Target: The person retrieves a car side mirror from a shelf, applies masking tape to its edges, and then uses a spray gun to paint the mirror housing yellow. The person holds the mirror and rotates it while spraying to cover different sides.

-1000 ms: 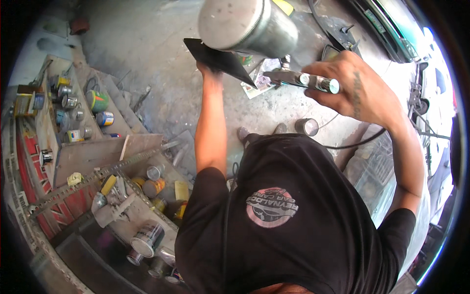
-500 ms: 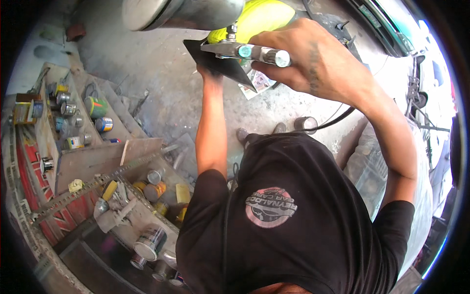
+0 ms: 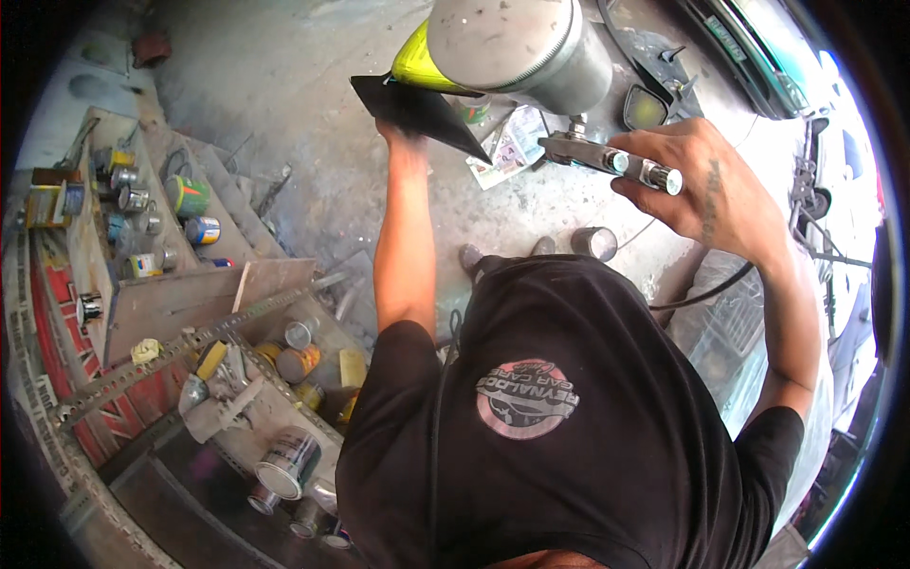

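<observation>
My right hand (image 3: 706,185) is closed round the handle of a metal spray gun (image 3: 586,152). A large grey cup (image 3: 502,43) sits on top of the gun, and a dark hose hangs below my wrist. Out to the left, my left hand (image 3: 402,138) grips a flat black panel (image 3: 417,112) from underneath. Its fingers are mostly hidden by the panel. A glossy bright yellow rounded piece (image 3: 417,62) rests on the panel's far side, partly covered by the cup. The gun is to the right of the panel, apart from it.
Shelves (image 3: 171,308) at left hold several paint cans. Another open can (image 3: 284,463) stands on the lower rack. On the floor lie printed paper (image 3: 512,152), a vehicle side mirror (image 3: 646,108) and a metal can (image 3: 594,243). A green vehicle (image 3: 749,57) stands far right.
My right hand has swung the spray gun to the right, away from the panel. The cup now covers more of the yellow piece's right part. My left hand and panel have shifted only slightly.
</observation>
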Tool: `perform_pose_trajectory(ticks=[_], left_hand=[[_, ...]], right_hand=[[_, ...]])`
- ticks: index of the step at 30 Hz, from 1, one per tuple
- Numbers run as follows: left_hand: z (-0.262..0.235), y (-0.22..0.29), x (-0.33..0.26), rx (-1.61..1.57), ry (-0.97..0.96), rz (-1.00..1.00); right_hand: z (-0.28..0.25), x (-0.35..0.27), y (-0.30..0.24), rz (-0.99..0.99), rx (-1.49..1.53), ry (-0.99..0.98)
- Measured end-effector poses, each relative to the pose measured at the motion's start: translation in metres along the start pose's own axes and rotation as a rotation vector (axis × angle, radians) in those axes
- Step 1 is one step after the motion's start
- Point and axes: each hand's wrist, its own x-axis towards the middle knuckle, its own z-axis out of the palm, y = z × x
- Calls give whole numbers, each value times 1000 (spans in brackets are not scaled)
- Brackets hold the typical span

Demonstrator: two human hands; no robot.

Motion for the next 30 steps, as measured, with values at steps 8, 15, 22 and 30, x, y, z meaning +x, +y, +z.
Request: perform_pose_trajectory(ticks=[8, 15, 22, 30], left_hand=[[17, -5, -13, 76, -13, -69], [4, -19, -18, 270, -43, -19], [-11, -16, -17, 154, -14, -116], [-21, -10, -5, 118, -136, -128]], right_hand=[[38, 47, 5, -203, -43, 200], [53, 99, -14, -323, 100, 404], [50, 64, -4, -232, -45, 236], [42, 26, 13, -40, 165, 166]])
